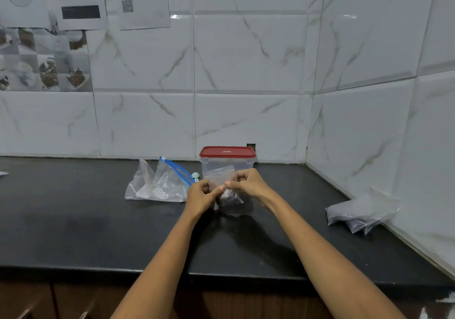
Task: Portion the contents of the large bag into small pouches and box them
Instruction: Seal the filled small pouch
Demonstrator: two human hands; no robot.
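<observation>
A black counter [98, 220] runs into a corner of white marble-look tiles [246, 60], with papers [81, 0] taped to the wall at upper left. Both forearms reach forward from the bottom edge and converge near the middle of the counter, wrists slightly bent inward. The left hand [200, 196] and right hand [247, 183] meet on a small pouch [227, 196] held upright just above or on the counter — which of the two cannot be told. The fingers of each hand are curled, thumb and forefinger pinching the pouch's upper part from either side; the thumbs nearly touch. Dark contents fill the pouch's lower half.

Right behind the hands stands a clear box [227, 166] with a red lid [227, 151] on, close to the back wall. To its left lies the large bag [157, 185], crumpled, its blue zip strip [177, 169] slanting up, looking largely empty. A small pale green object [195, 176] sits between bag and box — too small to identify. Well apart at the right, against the side wall, lies a pile of filled pouches [362, 214].
</observation>
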